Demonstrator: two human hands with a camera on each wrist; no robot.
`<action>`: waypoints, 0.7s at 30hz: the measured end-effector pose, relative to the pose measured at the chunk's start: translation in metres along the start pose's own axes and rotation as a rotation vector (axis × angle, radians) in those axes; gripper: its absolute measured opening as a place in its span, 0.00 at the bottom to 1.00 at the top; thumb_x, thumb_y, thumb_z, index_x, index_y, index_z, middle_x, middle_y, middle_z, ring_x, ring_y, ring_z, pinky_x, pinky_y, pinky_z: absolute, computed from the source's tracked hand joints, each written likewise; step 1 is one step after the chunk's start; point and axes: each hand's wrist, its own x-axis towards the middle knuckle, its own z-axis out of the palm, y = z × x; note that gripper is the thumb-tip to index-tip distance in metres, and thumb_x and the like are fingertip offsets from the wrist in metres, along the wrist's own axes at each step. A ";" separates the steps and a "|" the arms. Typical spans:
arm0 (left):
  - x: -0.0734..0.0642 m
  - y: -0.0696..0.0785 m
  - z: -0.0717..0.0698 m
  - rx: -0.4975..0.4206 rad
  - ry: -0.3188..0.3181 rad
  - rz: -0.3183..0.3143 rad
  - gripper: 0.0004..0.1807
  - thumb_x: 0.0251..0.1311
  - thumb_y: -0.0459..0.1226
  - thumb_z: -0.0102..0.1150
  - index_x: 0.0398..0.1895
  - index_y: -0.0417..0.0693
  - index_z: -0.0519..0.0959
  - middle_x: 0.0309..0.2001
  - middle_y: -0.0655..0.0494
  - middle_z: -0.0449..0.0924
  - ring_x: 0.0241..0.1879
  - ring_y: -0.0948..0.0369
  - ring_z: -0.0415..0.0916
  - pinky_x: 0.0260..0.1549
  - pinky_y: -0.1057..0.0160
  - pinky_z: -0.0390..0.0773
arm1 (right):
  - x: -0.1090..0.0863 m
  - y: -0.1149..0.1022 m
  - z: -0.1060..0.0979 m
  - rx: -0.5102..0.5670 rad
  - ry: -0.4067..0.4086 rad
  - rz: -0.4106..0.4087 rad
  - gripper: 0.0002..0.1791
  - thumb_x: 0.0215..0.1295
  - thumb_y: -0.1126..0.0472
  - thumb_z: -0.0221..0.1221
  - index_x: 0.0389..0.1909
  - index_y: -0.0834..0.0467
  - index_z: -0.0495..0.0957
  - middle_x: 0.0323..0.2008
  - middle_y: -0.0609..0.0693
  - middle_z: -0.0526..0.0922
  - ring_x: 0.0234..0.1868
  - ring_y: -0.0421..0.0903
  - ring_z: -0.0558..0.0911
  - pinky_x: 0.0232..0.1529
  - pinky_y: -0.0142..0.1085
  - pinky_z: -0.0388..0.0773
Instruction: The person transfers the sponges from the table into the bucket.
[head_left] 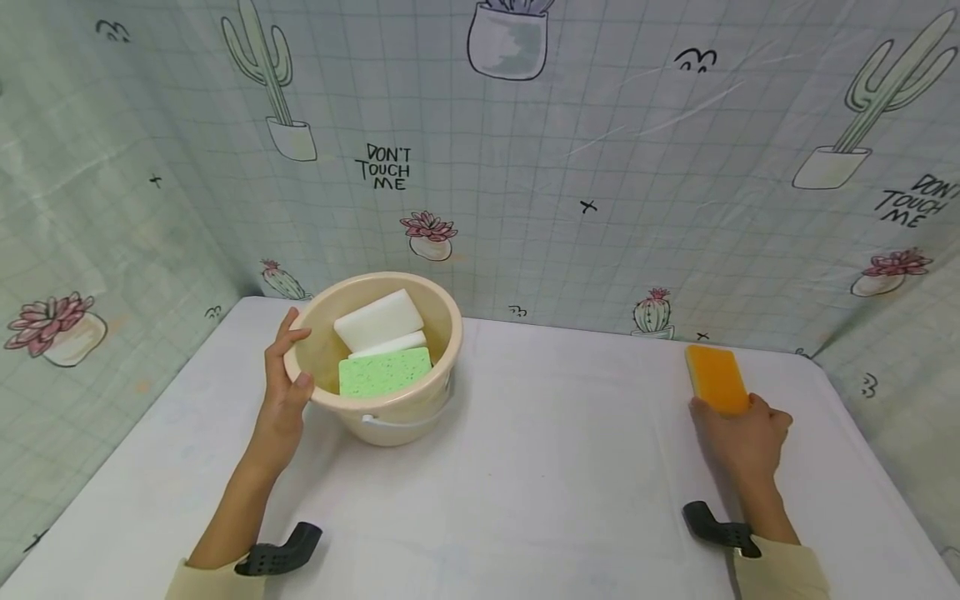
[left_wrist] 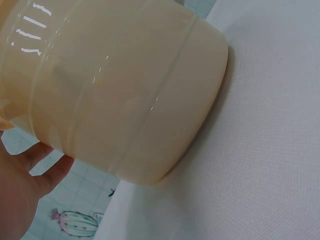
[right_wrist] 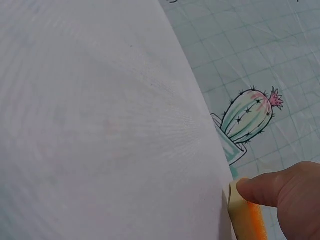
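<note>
A cream bucket [head_left: 397, 407] with a pale handle stands on the table at the left. Inside it lie a green sponge [head_left: 385, 372] and white sponge blocks [head_left: 378, 322]. My left hand [head_left: 282, 400] holds the bucket at its left rim, thumb at the front edge; in the left wrist view its fingers reach the outer wall. Over at the right, my right hand [head_left: 746, 442] grips the near end of an orange sponge [head_left: 717, 379]. The right wrist view shows the thumb on that sponge [right_wrist: 245, 215], which has a pale yellow layer.
The white-covered table [head_left: 540, 467] runs back to a patterned curtain [head_left: 525, 208] with printed cacti, which also hangs along both sides. A black wrist mount [head_left: 281, 552] sits on the left wrist and another mount [head_left: 720, 529] on the right.
</note>
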 end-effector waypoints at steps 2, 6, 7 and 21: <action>0.000 0.000 0.000 -0.004 0.000 0.000 0.27 0.66 0.38 0.37 0.69 0.50 0.52 0.75 0.63 0.31 0.73 0.57 0.34 0.66 0.62 0.49 | -0.001 0.000 0.000 -0.008 0.005 -0.010 0.49 0.60 0.44 0.55 0.66 0.79 0.50 0.59 0.76 0.51 0.54 0.68 0.60 0.53 0.61 0.63; 0.000 0.000 0.000 -0.002 0.001 -0.006 0.27 0.67 0.39 0.38 0.69 0.50 0.52 0.75 0.63 0.32 0.73 0.57 0.35 0.66 0.63 0.50 | -0.002 -0.002 -0.001 -0.001 0.017 -0.013 0.47 0.61 0.47 0.55 0.66 0.79 0.50 0.59 0.77 0.52 0.55 0.68 0.60 0.54 0.61 0.62; 0.001 0.000 0.000 -0.002 0.001 -0.008 0.27 0.67 0.39 0.38 0.69 0.50 0.52 0.75 0.63 0.32 0.73 0.57 0.35 0.66 0.63 0.50 | -0.002 -0.002 -0.001 0.005 0.018 -0.008 0.47 0.61 0.47 0.55 0.66 0.79 0.50 0.59 0.76 0.53 0.55 0.68 0.60 0.55 0.60 0.62; 0.000 0.000 -0.001 0.017 0.000 -0.006 0.27 0.66 0.38 0.37 0.69 0.49 0.52 0.75 0.63 0.31 0.73 0.56 0.35 0.64 0.67 0.52 | -0.002 -0.005 -0.006 0.109 0.046 0.050 0.45 0.61 0.48 0.57 0.67 0.75 0.53 0.61 0.74 0.54 0.58 0.66 0.60 0.59 0.58 0.62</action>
